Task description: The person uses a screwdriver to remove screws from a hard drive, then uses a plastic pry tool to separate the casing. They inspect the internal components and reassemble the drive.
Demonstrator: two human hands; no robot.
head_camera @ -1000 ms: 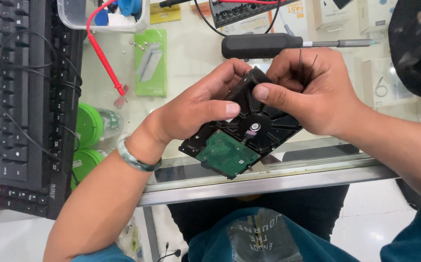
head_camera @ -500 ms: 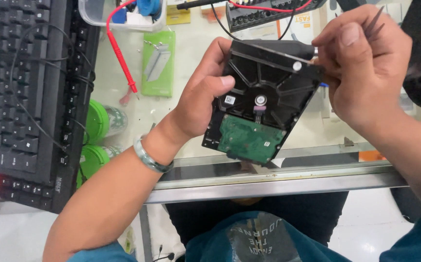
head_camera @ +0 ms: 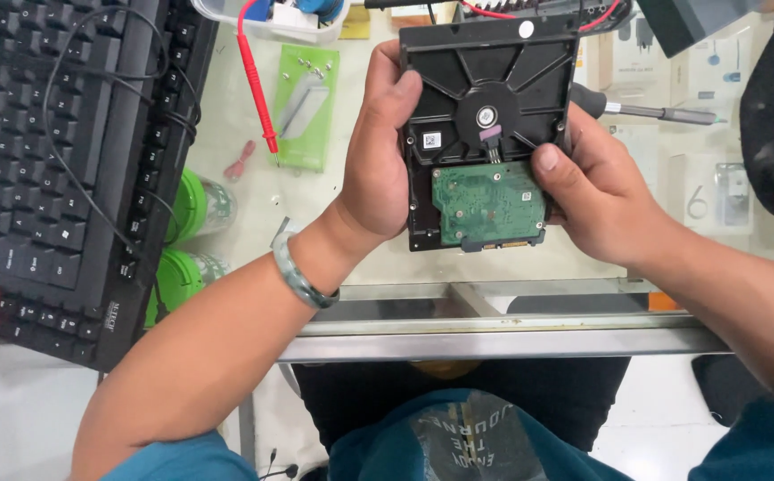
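I am gripping the hard drive (head_camera: 487,98) with my left hand (head_camera: 382,169) and right hand (head_camera: 596,191), both closed around its edges. I am keeping my thumbs off the green circuit board (head_camera: 487,203), judging edge holds safest.

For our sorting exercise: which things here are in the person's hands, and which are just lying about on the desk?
In hand:
hard drive, green circuit board facing up, gripped by left hand and right hand.

Lying about:
black keyboard
red probe
green packet
screwdriver
green-lidded jars
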